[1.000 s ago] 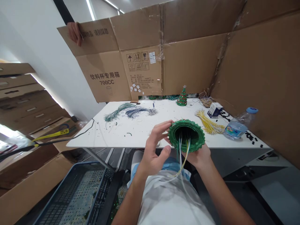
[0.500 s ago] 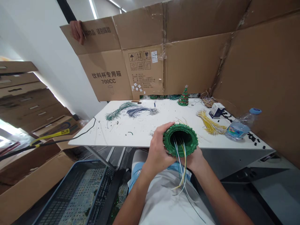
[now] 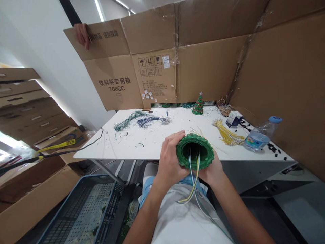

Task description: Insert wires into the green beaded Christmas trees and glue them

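Observation:
A green, cone-like hollow piece (image 3: 207,152) with a bumpy rim is held above the table's front edge, its round opening facing me. White, yellow and green wires (image 3: 194,189) come out of the opening and hang toward my lap. My left hand (image 3: 171,161) is wrapped round its left side, fingers on top. On the lower right, my right hand (image 3: 212,169) grips the same piece, its fingers mostly hidden behind it. Farther back stands a small decorated green tree (image 3: 197,105) with a star on top.
On the white table (image 3: 152,145) lie green wires (image 3: 128,121), dark blue wires (image 3: 149,121) and yellow wires (image 3: 228,134). A small box (image 3: 234,119) and a bottle (image 3: 257,139) are at right. Cardboard (image 3: 203,67) walls the back; another person's hand (image 3: 82,35) holds its top left. A blue crate (image 3: 83,206) sits below left.
The green piece has tilted slightly in my hands, and the hanging wires have swung. My left hand has shifted a little to the left. The view has moved slightly.

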The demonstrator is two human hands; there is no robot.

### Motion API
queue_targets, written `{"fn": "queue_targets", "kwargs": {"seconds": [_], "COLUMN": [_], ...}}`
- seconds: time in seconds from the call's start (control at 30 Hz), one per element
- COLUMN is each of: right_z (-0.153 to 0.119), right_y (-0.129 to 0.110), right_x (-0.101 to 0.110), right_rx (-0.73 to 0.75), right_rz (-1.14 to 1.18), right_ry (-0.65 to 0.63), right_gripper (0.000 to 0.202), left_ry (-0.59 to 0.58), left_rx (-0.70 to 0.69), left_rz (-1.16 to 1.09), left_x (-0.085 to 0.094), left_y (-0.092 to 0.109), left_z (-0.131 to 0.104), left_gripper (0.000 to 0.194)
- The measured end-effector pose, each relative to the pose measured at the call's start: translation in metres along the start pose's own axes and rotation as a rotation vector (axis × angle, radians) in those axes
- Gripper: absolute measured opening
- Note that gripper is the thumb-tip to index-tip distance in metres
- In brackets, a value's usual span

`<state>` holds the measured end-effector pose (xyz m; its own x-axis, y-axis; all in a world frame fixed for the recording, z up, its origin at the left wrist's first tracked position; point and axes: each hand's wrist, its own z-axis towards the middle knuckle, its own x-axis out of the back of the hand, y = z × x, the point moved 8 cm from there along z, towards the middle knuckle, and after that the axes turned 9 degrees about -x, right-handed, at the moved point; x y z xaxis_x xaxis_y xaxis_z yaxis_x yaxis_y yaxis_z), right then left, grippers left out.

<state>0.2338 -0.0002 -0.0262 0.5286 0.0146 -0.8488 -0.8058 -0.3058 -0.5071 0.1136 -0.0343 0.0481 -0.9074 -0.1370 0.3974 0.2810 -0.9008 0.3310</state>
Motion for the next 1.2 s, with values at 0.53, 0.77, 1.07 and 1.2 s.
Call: {"fn": "queue_targets", "kwargs": {"seconds": [0.53,0.77,1.07,1.2], "right_z": [-0.037,-0.049,-0.052,-0.05], "right_y": [-0.044,-0.041,-0.036,-0.033], "right_x": [0.002,-0.005,-0.011,-0.012], "right_rx": [0.445,0.49,0.469,0.425], "right_rz": [-0.189,-0.179,-0.219,-0.331], "right_ry": [0.215,0.267,0.245,0.153], "right_gripper": [0.049,0.055,0.064,0.07], "left_ry": [0.081,0.18,0.074,0.2], "left_rx": [0.162,0.326,0.373,0.478], "left_rz": [-0.083,-0.376,-0.693,-0.826], "left_x": [0.018,0.005,-0.039,-0.047], "left_y": [-0.021,-0.023,-0.008,-0.015], "left_z": [0.001,-0.009,-0.017,-0.022], "left_gripper": [0.021,0.039,0.07,0.092]}}
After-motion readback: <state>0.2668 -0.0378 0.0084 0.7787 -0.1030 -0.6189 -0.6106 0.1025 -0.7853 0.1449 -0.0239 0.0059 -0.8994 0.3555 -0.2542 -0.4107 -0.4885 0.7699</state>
